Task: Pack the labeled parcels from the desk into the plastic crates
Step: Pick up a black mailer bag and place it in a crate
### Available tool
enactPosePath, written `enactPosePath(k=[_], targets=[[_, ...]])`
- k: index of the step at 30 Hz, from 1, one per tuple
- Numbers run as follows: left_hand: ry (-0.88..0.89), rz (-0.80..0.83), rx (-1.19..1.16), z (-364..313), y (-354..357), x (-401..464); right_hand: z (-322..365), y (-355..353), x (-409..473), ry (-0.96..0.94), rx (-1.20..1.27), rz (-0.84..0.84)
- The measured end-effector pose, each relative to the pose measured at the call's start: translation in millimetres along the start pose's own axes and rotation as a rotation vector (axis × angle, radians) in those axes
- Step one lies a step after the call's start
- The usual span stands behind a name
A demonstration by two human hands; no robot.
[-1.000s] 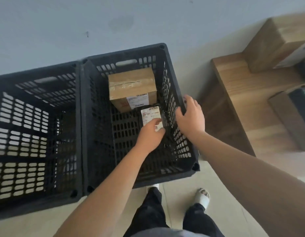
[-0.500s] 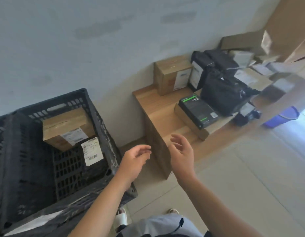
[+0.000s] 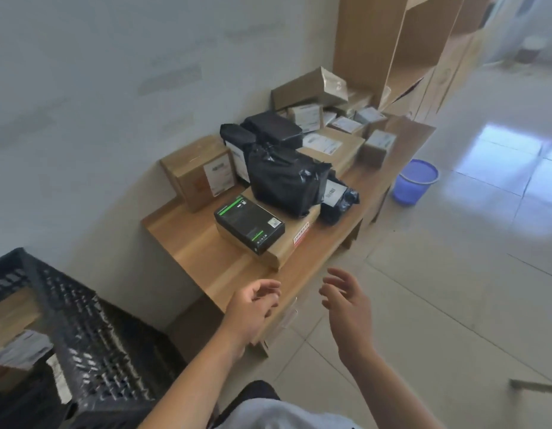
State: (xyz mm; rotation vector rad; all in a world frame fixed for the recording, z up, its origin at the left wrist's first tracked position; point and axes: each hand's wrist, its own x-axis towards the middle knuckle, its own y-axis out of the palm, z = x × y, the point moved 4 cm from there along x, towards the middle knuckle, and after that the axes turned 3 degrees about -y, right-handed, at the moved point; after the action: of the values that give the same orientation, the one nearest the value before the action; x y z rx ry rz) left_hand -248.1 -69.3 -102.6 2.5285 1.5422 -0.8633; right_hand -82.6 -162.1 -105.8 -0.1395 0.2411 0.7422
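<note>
**Parcels heaped on tabletop, both hands empty above its near end**

Parcels crowd the far two thirds of the wooden tabletop (image 3: 188, 239), which runs along the wall. Nearest the person lies a black box with green stripes (image 3: 249, 223), resting on a flat cardboard box (image 3: 291, 243). Behind it, on the same flat box, sits a bulky black plastic-wrapped parcel (image 3: 284, 181), with a smaller black bagged parcel bearing a white label (image 3: 338, 198) just beside it toward the front edge. A brown carton with a white label (image 3: 200, 171) stands against the wall. Farther back lie more labelled cartons and small boxes, too blurred to count.

At the lower left, a black plastic crate (image 3: 92, 335) stands on the floor beside the near end of the tabletop; a cardboard parcel (image 3: 11, 317) shows inside it, with a white label (image 3: 21, 351) below.

The left hand (image 3: 251, 308) hangs over the near edge of the tabletop, fingers loosely curled and holding nothing. The right hand (image 3: 346, 301) is beside it over the tiled floor, fingers spread and relaxed, also holding nothing. Neither hand touches a parcel.

A blue wastebasket (image 3: 414, 181) stands on the floor beyond the tabletop.
</note>
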Motion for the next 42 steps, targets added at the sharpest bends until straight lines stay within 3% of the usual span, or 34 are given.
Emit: enactPosePath(k=[5,14,19,23,28,33,38,42], targets=[[0.016,-0.071,-0.01,-32.1,15.1,44.5,5.3,-30.8,34.1,0.023,0.019,-0.069],[-0.008,-0.29,-0.175,-114.1,45.2,186.7,38.0,-68.9,146.2,0.021,-0.108,-0.041],[-0.024,-0.498,-0.209,-159.9,55.2,253.9,66.9,-67.6,216.2,0.043,-0.272,0.096],[-0.023,-0.621,-0.044,-176.0,66.3,274.2,88.4,-56.7,257.2,0.027,-0.344,0.193],[0.01,-0.556,0.101,-163.5,86.5,287.6,101.9,-35.9,295.1,0.011,-0.37,0.277],[-0.036,-0.523,0.058,-151.5,80.8,289.1,113.4,9.5,331.0,-0.057,-0.469,0.389],[-0.045,-0.503,-0.041,-142.4,75.3,273.0,129.1,79.1,361.8,-0.305,-0.835,0.626],[-0.071,-0.531,-0.098,-141.7,75.2,267.2,120.2,122.1,381.5,-0.4,-1.198,0.799]])
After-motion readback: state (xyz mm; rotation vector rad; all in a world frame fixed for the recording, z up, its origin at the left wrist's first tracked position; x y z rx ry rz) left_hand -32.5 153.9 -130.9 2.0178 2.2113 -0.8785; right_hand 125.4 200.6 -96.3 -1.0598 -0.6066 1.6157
